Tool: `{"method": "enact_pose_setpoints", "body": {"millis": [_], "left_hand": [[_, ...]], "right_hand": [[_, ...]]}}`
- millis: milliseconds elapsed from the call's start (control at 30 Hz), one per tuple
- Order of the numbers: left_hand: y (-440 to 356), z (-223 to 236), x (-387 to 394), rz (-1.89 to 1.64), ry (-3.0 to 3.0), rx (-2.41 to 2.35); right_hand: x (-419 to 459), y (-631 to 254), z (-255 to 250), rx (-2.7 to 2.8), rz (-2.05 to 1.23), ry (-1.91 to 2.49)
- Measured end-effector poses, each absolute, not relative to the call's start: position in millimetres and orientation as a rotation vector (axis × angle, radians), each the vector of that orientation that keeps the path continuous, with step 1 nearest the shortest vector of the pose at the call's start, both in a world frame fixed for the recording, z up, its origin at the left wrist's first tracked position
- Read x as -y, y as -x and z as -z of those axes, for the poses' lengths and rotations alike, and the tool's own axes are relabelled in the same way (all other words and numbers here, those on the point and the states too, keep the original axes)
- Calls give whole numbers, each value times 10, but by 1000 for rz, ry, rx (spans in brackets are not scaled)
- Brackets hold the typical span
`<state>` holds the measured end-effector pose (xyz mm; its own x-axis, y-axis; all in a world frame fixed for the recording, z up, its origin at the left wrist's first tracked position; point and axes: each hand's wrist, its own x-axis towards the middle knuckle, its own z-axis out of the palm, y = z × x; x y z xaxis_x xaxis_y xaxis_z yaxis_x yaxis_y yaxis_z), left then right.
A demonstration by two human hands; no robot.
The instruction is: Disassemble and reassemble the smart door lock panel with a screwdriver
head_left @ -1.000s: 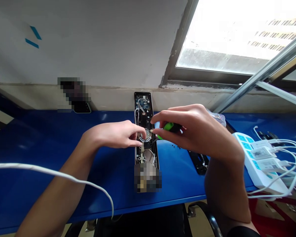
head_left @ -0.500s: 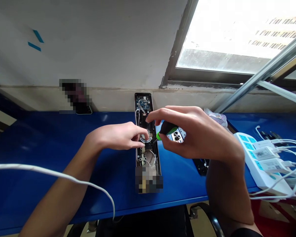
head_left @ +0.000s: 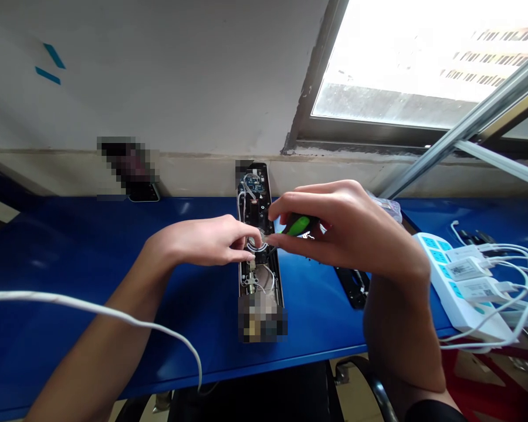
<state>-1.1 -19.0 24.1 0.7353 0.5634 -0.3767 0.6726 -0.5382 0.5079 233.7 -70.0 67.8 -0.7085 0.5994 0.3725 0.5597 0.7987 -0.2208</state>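
Your long black housing [head_left: 278, 281] lies open on the blue table [head_left: 92, 246], set lengthwise in front of you with its far end close to the wall. Inside it, a blue circuit board [head_left: 256, 183] sits at the far end, white wires [head_left: 270, 274] run along the left side and loop again lower down, a round part [head_left: 251, 241] sits about midway, and a metal fitting [head_left: 251, 282] lies nearer you. The nearest end is blurred out.

Your right hand [head_left: 349, 225] is closed around the green-and-black handle of a screwdriver [head_left: 300, 225]; its thin dark shaft slants down leftward to the housing's right side, beside the round part. You cannot see exactly where the tip meets the work.

Your left hand [head_left: 209, 240] reaches in from the left, index finger curled at the round part and thumb below it, with a narrow gap between them; whether they pinch anything cannot be told.

Your left wrist is bent, the back of the hand upward; your right wrist arches high, fingers pointing left. On the right, a white power strip [head_left: 464, 319] holds several white chargers [head_left: 470, 268], and a black piece [head_left: 351, 288] lies near your right forearm.
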Motion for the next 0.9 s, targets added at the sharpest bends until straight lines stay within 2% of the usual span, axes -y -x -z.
{"method": "enact_pose_setpoints", "body": {"millis": [900], "left_hand": [[5, -234, 199, 216, -2275, -952]], "right_hand": [[716, -2370, -674, 2569, -111, 914]]}}
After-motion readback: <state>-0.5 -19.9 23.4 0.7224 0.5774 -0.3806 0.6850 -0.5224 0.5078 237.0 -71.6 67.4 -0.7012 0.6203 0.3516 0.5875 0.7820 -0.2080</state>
